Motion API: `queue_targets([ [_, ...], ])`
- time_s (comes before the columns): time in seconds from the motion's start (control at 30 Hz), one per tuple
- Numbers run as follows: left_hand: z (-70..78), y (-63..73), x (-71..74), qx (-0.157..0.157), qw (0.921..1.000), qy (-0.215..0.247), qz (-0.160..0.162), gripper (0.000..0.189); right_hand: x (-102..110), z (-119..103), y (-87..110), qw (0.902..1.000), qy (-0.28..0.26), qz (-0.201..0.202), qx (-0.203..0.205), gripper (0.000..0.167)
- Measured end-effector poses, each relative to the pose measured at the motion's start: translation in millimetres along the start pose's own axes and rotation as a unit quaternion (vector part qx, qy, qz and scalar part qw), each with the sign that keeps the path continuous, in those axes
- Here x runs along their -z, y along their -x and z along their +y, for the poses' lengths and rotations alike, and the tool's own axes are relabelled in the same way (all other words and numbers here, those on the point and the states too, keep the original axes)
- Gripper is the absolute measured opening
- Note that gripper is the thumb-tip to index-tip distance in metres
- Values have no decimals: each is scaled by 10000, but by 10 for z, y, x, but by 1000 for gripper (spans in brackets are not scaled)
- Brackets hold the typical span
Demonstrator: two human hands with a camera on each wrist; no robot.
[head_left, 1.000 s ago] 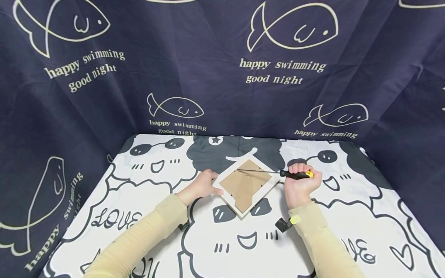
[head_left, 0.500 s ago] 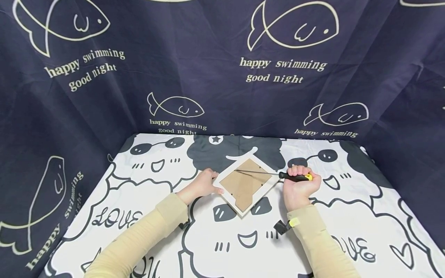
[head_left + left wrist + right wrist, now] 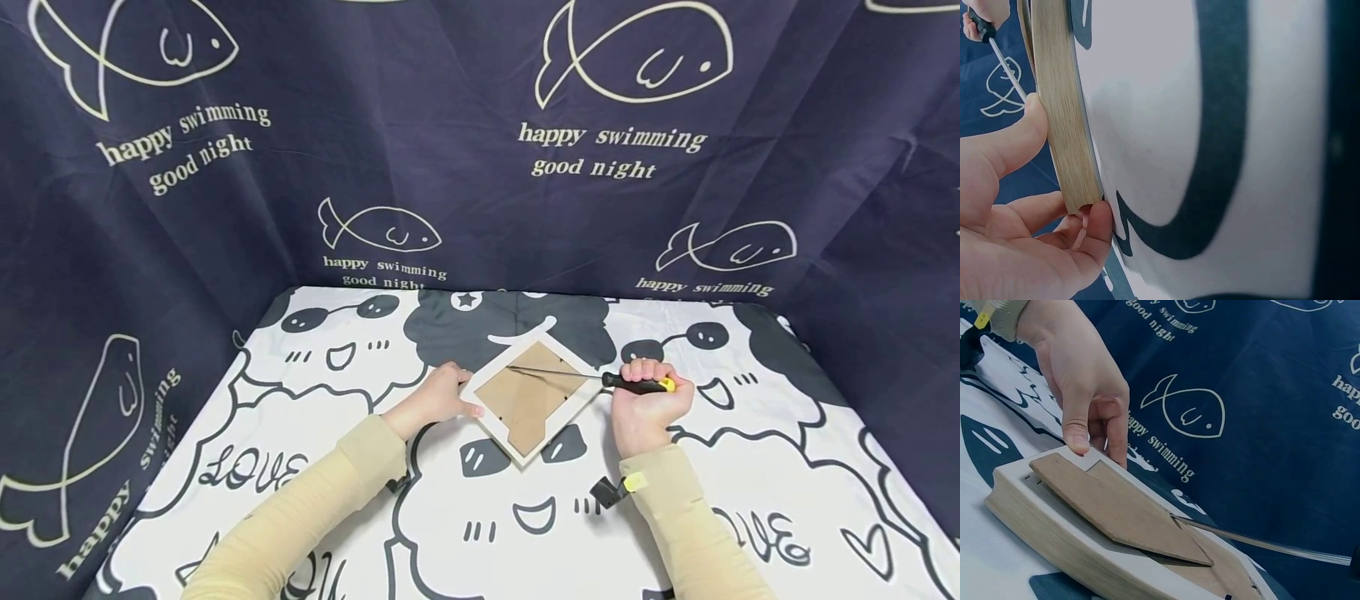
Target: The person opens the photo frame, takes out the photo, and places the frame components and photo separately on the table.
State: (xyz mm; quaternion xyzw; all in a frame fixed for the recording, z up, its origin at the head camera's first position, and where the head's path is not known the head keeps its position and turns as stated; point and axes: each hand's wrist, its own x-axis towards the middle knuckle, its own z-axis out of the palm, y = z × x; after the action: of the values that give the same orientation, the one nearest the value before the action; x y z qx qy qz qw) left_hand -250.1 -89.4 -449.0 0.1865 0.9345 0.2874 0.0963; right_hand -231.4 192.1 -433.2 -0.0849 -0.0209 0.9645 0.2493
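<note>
A white-rimmed picture frame lies face down, turned cornerwise, showing its brown backing board. My left hand grips its left corner; in the left wrist view the thumb rests on the upper face and fingers touch the wooden side and underside. In my right hand is a screwdriver with a black and yellow handle, fingers wrapped round it. Its long shaft reaches left across the backing, the tip at the board's upper left edge. The right wrist view shows a brown stand flap tilted up from the back.
The table has a black and white cartoon cloth. Dark blue curtains with fish drawings hang behind and at both sides. A black wrist camera sits by the right cuff, low over the cloth.
My right hand and the screwdriver have shifted slightly left since one second ago, the tip sliding a little along the board's edge. My left hand and the picture frame look almost still.
</note>
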Motion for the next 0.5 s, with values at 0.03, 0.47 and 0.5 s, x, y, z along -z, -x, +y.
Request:
queue_targets([
  [0.03, -3, -3, -2, 13, 10000, -1, -5, 61, 3, 3, -1, 10000, 24, -8, 3, 18],
  [0.47, -9, -36, 22, -43, 9996, -74, -256, 58, 13, 59, 105, 9895, 117, -1439, -70, 21],
  [0.5, -11, -40, 24, -26, 9996, -78, -280, 59, 8, 66, 116, 9863, 133, -1637, -164, 24],
])
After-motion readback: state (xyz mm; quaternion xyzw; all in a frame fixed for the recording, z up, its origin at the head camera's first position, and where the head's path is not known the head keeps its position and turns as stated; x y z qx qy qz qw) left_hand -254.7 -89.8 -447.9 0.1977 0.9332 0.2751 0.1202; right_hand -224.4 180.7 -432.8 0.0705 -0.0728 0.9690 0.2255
